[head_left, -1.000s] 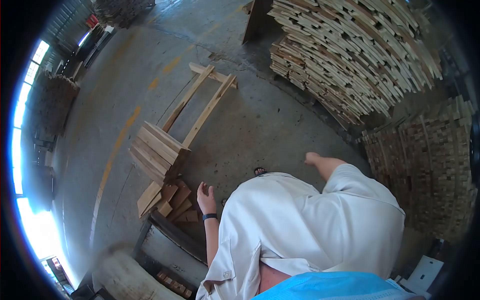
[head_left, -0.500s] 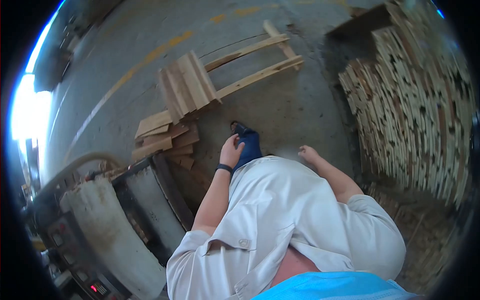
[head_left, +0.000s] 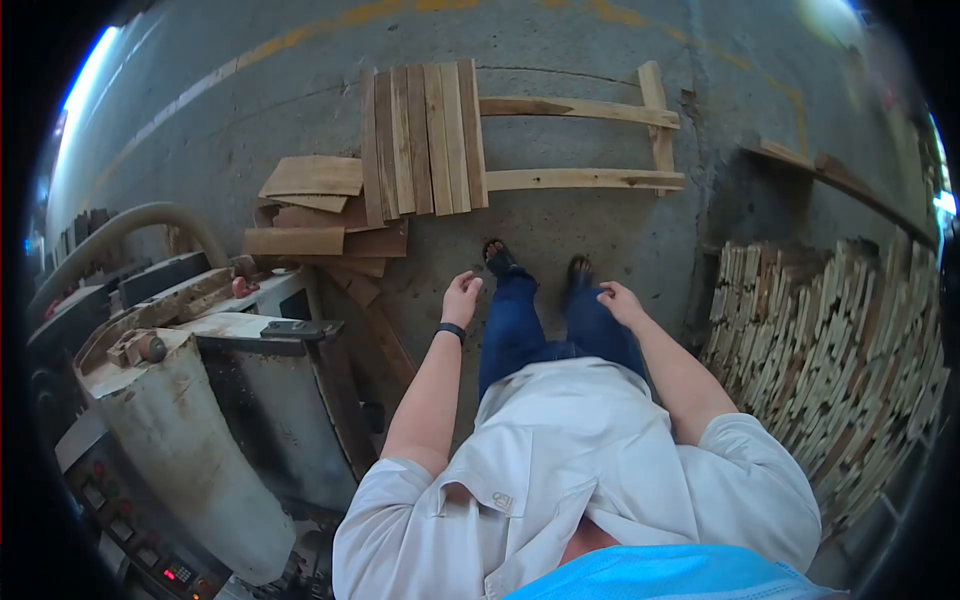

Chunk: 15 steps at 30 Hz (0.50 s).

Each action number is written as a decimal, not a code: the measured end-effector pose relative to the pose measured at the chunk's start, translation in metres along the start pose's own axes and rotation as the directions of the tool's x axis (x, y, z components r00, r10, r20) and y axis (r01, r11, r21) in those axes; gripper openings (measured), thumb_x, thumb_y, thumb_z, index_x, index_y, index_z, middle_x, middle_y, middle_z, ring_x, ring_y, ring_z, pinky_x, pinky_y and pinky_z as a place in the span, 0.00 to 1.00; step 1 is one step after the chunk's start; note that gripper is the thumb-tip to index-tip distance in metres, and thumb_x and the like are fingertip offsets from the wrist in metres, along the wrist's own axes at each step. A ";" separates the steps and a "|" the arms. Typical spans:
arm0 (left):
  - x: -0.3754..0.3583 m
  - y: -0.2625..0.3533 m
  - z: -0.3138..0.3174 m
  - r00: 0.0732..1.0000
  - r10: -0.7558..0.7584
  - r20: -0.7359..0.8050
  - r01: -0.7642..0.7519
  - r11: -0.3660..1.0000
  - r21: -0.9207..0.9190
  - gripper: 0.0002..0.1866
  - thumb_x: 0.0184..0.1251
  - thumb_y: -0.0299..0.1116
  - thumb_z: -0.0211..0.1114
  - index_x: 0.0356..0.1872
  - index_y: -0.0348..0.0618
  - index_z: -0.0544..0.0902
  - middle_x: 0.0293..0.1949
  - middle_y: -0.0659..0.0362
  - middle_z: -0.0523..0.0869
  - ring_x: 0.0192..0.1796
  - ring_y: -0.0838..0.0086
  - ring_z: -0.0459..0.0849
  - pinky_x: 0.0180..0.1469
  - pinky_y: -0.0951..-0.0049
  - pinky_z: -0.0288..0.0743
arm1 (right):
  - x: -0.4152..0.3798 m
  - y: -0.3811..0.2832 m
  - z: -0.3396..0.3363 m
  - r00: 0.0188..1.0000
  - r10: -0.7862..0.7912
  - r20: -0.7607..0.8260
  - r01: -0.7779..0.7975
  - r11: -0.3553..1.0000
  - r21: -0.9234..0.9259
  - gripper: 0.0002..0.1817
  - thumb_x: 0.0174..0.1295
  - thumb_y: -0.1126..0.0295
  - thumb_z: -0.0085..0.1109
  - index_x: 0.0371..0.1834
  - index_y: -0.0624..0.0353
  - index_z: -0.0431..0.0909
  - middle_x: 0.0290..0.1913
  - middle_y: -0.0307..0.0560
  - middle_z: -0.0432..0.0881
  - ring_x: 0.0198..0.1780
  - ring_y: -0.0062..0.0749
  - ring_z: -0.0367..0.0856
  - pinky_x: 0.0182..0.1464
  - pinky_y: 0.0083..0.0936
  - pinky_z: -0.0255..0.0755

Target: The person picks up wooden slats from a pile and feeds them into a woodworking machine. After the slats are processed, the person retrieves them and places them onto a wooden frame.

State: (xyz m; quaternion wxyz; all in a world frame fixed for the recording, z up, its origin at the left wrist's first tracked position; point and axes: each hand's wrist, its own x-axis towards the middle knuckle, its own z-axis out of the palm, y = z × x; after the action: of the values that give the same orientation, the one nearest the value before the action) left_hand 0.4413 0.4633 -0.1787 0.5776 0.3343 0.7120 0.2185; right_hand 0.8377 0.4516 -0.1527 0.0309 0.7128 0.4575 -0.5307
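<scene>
My left hand (head_left: 461, 300), with a dark band on the wrist, hangs beside my left leg and holds nothing I can see. Its fingers are loosely bent, thumb apart from them. Over my right thigh is my right hand (head_left: 622, 303), also without any visible object, its fingers loosely curled and apart. Ahead of me on the floor lies a wooden frame of two long rails (head_left: 585, 179) joined by a crosspiece. Several planks (head_left: 420, 140) lie side by side across the rails' left end. Neither hand touches the wood.
Loose boards (head_left: 310, 215) are heaped left of the planks. A worn machine (head_left: 190, 440) with a control panel and a curved hose (head_left: 165, 212) stands close on my left. To my right is a tall stack of wood strips (head_left: 810, 360). Yellow lines mark the concrete floor.
My view has turned, so the planks and frame now lie straight ahead and more of the machine shows. Both feet are now visible. My hands stay low at my sides.
</scene>
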 end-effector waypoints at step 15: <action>0.270 -0.161 0.113 0.843 -0.528 0.108 0.198 0.117 -0.973 0.30 0.82 0.50 0.50 0.74 0.38 0.66 0.67 0.50 0.79 0.66 0.59 0.80 0.69 0.56 0.73 | 0.324 -0.172 0.112 0.938 -0.266 0.220 0.227 0.955 0.190 0.40 0.68 0.53 0.69 0.75 0.67 0.65 0.66 0.58 0.74 0.60 0.39 0.81 0.62 0.33 0.76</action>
State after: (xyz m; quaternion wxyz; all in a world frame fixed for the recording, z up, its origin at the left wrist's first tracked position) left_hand 0.4853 0.5419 -0.4998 0.5898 -0.3155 0.5482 0.5021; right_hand 0.6440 0.6922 -0.3796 -0.0381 0.5793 0.4915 -0.6491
